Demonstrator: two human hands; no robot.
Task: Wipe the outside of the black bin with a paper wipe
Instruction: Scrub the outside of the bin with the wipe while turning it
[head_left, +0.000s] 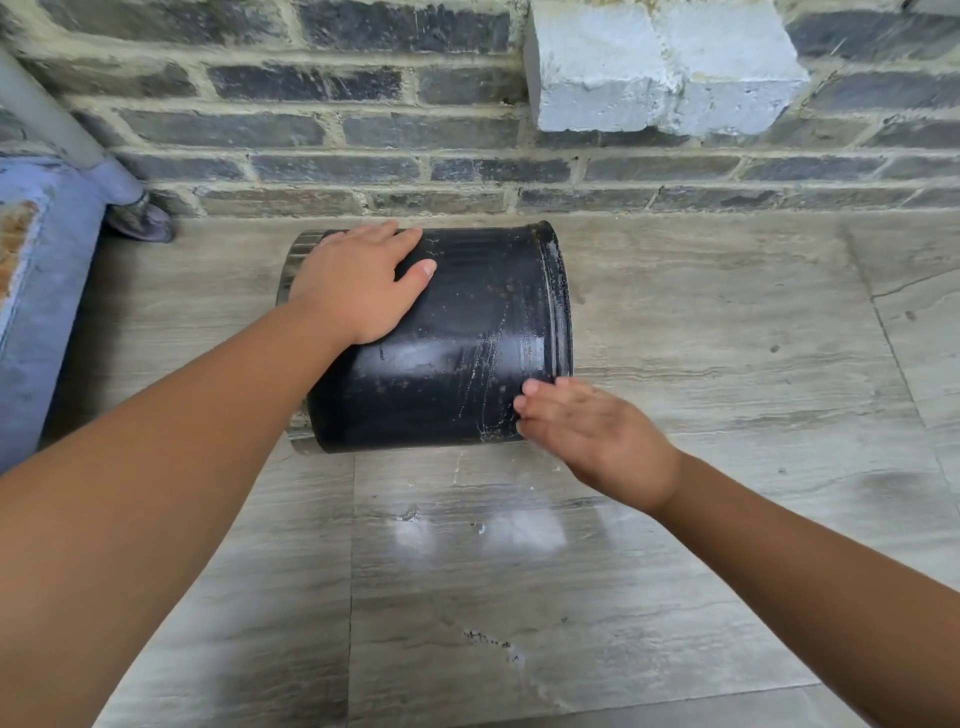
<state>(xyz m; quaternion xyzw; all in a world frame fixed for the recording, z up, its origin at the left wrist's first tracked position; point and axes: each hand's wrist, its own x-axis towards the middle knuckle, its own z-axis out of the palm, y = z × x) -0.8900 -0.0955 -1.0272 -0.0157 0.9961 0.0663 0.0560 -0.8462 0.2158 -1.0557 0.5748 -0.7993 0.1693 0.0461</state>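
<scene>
The black bin (452, 353) lies on its side on the grey tiled floor, with its rim toward the right and its base toward the left. Its glossy wall shows pale streaks and specks of dirt. My left hand (358, 283) rests flat on the upper left part of the bin's wall, fingers spread. My right hand (592, 431) is at the lower right of the bin, fingertips touching the wall near the rim. It is slightly blurred. No paper wipe shows in either hand or anywhere in view.
A dark brick wall (467, 130) runs right behind the bin, with a pale block (660, 67) jutting from it at the upper right. A blue-painted object (41, 291) and a grey pipe (62, 124) stand at the left. Floor tiles (519, 597) stretch toward me.
</scene>
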